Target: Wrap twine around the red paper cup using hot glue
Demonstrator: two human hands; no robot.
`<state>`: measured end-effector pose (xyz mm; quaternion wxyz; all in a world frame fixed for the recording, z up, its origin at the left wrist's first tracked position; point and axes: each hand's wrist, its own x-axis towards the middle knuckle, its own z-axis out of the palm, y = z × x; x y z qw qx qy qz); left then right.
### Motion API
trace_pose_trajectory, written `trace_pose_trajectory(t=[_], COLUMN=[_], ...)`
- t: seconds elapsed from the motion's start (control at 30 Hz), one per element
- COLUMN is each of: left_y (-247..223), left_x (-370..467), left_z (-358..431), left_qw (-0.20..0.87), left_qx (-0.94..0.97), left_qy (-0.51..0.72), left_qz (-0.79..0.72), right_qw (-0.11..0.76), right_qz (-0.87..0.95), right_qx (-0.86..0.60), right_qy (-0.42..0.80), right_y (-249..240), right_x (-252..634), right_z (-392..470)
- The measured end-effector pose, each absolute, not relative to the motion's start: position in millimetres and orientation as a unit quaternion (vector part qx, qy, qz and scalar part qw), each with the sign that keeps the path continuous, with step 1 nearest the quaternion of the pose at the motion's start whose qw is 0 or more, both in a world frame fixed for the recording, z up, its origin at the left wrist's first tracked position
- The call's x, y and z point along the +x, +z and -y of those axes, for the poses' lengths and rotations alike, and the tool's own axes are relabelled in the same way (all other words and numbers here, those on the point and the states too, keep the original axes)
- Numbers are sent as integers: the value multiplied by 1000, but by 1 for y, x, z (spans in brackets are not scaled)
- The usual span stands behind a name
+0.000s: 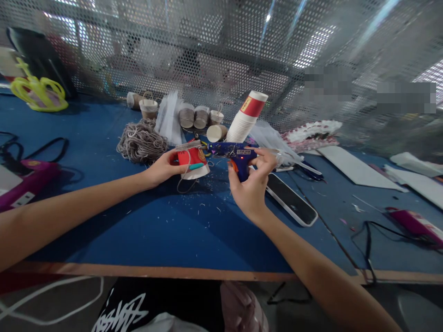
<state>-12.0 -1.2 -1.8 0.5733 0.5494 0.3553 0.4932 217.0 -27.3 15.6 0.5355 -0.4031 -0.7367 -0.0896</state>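
Note:
My left hand [165,168] is closed around a red and white paper cup [188,160], which is tilted over with its rim towards me. Grey cord is wound at the cup's far end, and a loose strand hangs down from it. In my right hand [252,184] is a dark blue glue gun [226,148] with an orange trigger and a small red light. The gun points left, its nozzle close to the cord-wound end; whether it touches cannot be made out. A clear glue stick [290,157] sticks out of its back.
Behind my hands stand a leaning stack of paper cups [242,122], several cord-wrapped cups [187,116] and a heap of grey cord [142,140]. A phone [292,198] lies right of my right hand. Purple power strips [32,177] with cables and a yellow crown-shaped object [40,90] lie further out.

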Motion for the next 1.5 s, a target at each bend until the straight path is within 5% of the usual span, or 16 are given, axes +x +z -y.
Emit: trace_pose_trajectory(t=[1.5], left_y=[-4], left_x=[-12], left_z=[1], left_qw=[577], left_qx=[570], left_qy=[481], left_qz=[-334], right_qw=[518], right_qz=[722], right_qx=[-444], right_qy=[-119], right_y=[14], right_x=[225], right_z=[22])
